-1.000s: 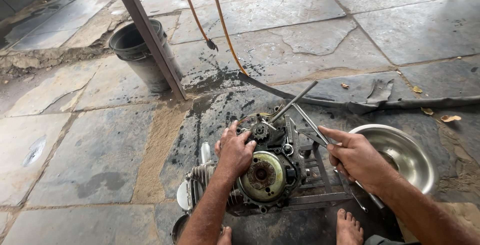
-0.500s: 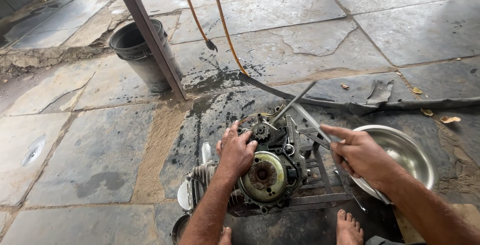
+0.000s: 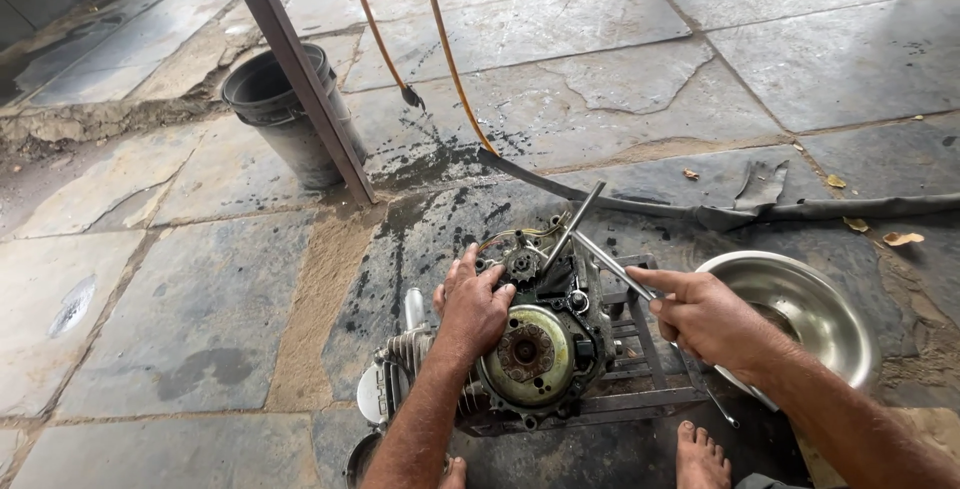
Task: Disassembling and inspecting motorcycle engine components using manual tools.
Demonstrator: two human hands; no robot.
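Note:
A greasy small engine point(image 3: 530, 349) with a round flywheel on its side sits on a metal frame stand point(image 3: 640, 369) on the stone floor. My left hand point(image 3: 470, 304) rests on top of the engine beside a small sprocket point(image 3: 520, 267), fingers spread over the casing. My right hand point(image 3: 710, 319) grips a long metal tool point(image 3: 610, 264) whose tip reaches into the engine near that sprocket. A second metal rod point(image 3: 575, 224) sticks up from the same spot.
A steel bowl point(image 3: 810, 299) lies right of the engine. A dark bucket point(image 3: 285, 109) stands behind a slanted metal post point(image 3: 300, 69). Orange hoses point(image 3: 450, 59) hang down at the back. My bare feet point(image 3: 700, 459) are at the bottom edge. A dark hose runs across the floor.
My right hand has shifted slightly with the tool at the engine. My left hand stays on the casing.

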